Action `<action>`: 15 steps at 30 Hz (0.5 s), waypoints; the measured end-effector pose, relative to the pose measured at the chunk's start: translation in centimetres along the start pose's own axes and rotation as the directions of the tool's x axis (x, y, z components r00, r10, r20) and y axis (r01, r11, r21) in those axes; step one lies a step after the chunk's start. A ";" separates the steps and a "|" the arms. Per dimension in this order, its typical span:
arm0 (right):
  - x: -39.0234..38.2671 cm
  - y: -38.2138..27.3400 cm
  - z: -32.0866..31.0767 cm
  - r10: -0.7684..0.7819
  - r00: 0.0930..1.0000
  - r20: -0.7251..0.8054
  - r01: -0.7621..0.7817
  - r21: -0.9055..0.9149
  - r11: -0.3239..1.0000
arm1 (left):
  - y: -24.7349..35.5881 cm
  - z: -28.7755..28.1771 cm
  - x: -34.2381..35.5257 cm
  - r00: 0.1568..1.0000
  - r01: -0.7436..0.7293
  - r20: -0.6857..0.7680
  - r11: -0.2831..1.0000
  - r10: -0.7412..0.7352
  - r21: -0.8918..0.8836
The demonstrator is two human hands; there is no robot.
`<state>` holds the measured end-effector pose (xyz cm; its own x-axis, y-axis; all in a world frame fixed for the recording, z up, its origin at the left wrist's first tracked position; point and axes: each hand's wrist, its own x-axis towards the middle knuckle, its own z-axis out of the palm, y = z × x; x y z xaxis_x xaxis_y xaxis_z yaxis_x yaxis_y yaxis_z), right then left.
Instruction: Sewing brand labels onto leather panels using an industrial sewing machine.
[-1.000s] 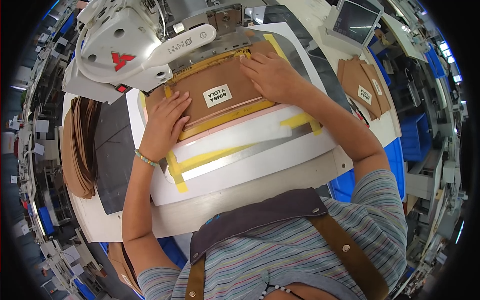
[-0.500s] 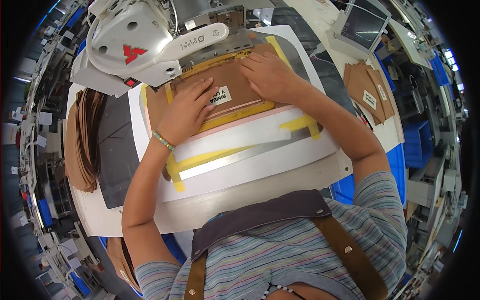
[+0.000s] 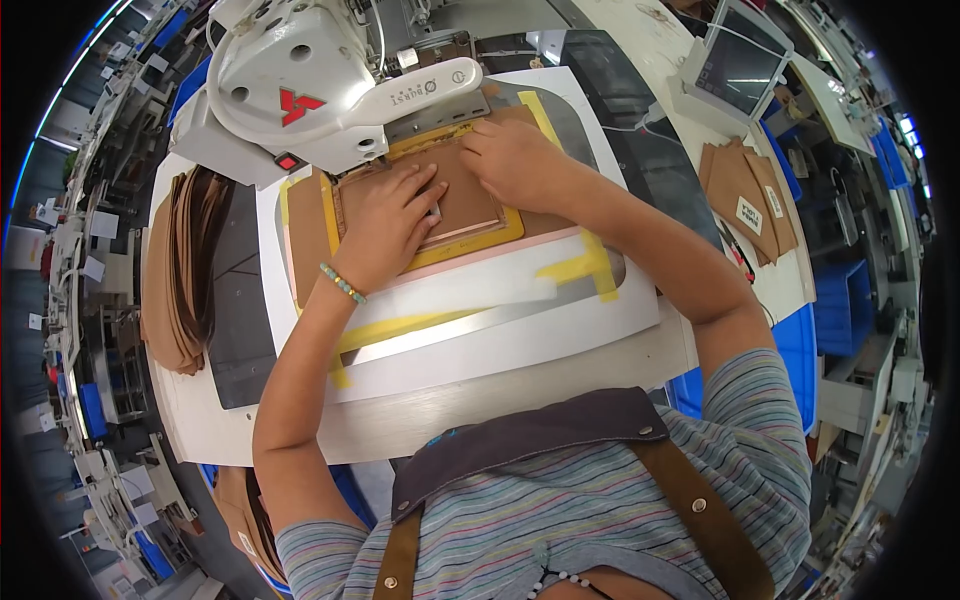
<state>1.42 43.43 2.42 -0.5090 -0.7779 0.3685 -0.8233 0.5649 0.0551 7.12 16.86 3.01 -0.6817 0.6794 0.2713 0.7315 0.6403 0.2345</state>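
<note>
Brown panel: lies flat (image 3: 465, 207) below the machine head, near the middle of the view; brown shows both inside and outside the yellow frame.
White label: mostly covered by the left hand, with only a small edge showing (image 3: 434, 210) at the fingers.
Yellow clamp frame: rectangular (image 3: 470, 241), set over the brown panel, its lower bar toward the person.
Left hand: spread flat on the panel (image 3: 388, 222), fingers extended and slightly apart, closed on nothing.
Right hand: fingers bent (image 3: 513, 165), their tips at the panel near the frame's upper right; whether they pinch anything, I cannot tell.
Bead bracelet: around the left wrist (image 3: 343, 284).
Yellow tape: strips on the sheets (image 3: 400, 328) in front of the frame.
Sewing machine head: white (image 3: 270, 75), directly beyond the left hand.
Panel stack: brown pieces (image 3: 175, 275) at the left on the tabletop (image 3: 610, 362).
Loose panels: brown, white-labelled (image 3: 722, 188), overlapping at the right.
Control screen: grey-cased (image 3: 738, 68), beyond the loose panels.
Crate: blue (image 3: 838, 305), right of the tabletop.
</note>
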 end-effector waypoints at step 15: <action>2.9 -2.3 1.4 -0.087 0.991 -0.097 0.088 0.005 0.996 | -0.7 -0.8 -1.7 0.999 0.019 -0.046 0.999 -0.018 0.037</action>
<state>1.47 39.50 2.08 -0.4086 -0.7935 0.4509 -0.8660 0.4931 0.0829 7.83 14.97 3.18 -0.6932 0.6508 0.3098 0.7170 0.6663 0.2047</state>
